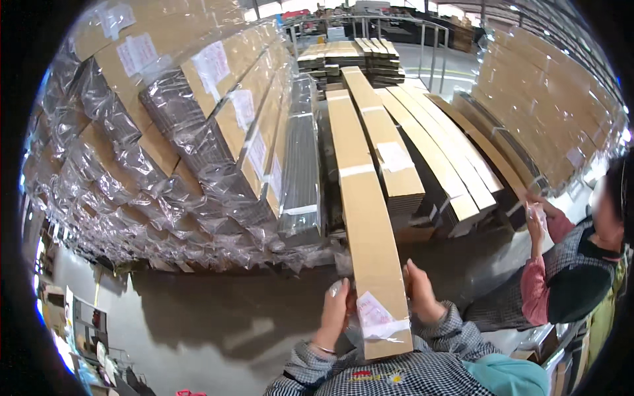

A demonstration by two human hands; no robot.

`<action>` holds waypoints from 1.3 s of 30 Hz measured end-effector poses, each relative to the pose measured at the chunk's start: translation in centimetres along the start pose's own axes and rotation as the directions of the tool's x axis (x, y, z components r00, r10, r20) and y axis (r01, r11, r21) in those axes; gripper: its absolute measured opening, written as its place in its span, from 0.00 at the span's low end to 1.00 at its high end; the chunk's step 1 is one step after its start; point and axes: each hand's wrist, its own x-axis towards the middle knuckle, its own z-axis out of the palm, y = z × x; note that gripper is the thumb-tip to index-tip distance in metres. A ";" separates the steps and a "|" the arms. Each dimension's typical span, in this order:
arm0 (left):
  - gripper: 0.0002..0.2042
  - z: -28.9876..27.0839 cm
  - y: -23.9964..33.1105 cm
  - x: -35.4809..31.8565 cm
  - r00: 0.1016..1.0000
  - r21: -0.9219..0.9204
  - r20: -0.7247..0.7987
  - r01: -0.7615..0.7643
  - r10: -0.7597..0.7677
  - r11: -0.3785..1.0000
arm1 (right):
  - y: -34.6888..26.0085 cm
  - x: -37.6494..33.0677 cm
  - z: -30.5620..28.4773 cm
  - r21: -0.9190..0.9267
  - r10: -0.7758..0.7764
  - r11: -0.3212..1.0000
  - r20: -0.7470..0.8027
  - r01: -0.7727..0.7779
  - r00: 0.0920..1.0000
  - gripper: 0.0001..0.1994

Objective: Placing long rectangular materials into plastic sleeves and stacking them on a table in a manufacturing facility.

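A long, narrow bundle topped with brown cardboard (pixel 370 224) stretches away from my body, with white bands across it. A printed paper label (pixel 374 311) lies on its near end under clear film. My left hand (pixel 335 309) grips the bundle's left side, fingers partly hidden beneath its edge. On the opposite side my right hand (pixel 422 292) grips it, thumb up along the edge. The near end juts out close to my checked apron. Just right of it lies another cardboard-topped bundle (pixel 380 125) with a label.
Film-wrapped stacks of long cartons (pixel 218 132) rise at the left. Pale bundles (pixel 442 152) lie to the right, beside another wrapped stack (pixel 541 105). A co-worker (pixel 568 264) in a checked apron stands at the right, hands near a bundle's end. Metal rails (pixel 432 56) stand behind.
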 end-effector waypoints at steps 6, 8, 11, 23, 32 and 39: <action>0.09 -1.4 -13.7 3.9 0.876 0.440 -0.151 -0.356 0.459 0.824 | 9.6 2.6 -2.4 -0.153 -0.258 0.958 -0.098 0.242 0.961 0.20; 0.08 -2.7 -16.3 5.6 0.907 0.550 -0.127 -0.272 0.401 0.790 | 13.6 5.0 -5.2 -0.270 -0.227 0.945 -0.134 0.185 0.965 0.10; 0.21 -5.3 -18.1 8.0 0.977 0.738 -0.040 -0.112 0.209 0.665 | 16.5 8.2 -7.8 -0.372 -0.156 0.921 -0.072 0.119 0.985 0.05; 0.39 -6.1 -9.3 -1.5 0.804 0.739 0.146 -0.476 0.576 0.477 | 7.9 0.2 0.6 -0.242 -0.285 0.894 0.343 0.377 0.895 0.05; 0.05 -8.5 -2.8 -0.5 0.776 0.731 0.550 -0.626 0.309 0.269 | 5.6 3.7 0.5 -0.215 -0.257 0.932 0.180 0.292 0.950 0.05; 0.11 -1.7 3.9 -7.5 0.727 0.154 0.423 -0.646 0.541 0.747 | 12.2 -4.9 -0.1 -0.503 -0.564 0.517 0.408 0.693 0.718 0.59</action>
